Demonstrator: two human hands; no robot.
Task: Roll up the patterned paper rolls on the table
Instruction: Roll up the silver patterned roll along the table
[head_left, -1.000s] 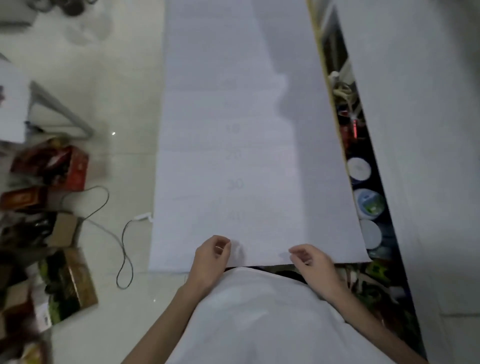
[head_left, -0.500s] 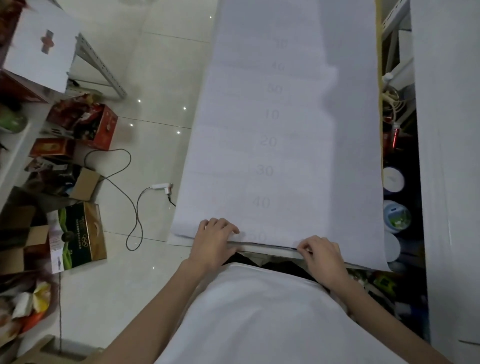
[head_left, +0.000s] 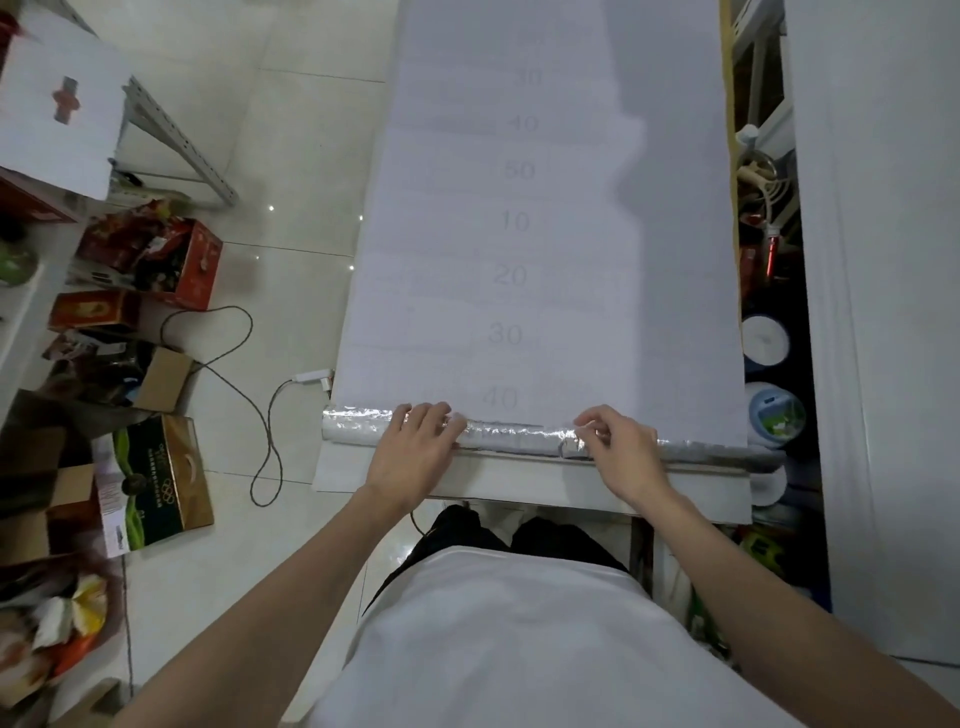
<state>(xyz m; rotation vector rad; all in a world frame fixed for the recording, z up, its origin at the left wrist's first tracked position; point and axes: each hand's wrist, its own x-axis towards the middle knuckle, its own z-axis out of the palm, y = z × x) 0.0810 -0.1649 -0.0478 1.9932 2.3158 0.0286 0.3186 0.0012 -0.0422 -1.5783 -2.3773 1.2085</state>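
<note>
We see the long white paper sheet printed with faint grey numbers (head_left: 545, 249) spread along the narrow white table (head_left: 519, 483), its near end a shiny silver-foil roll (head_left: 511, 431), left hand (head_left: 415, 449) flat and open on it, right hand (head_left: 623, 449) fingertips pinching it.

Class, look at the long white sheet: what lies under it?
Under the white sheet a white table edge shows near both hands, left hand, right hand. The covered tabletop is hidden.
</note>
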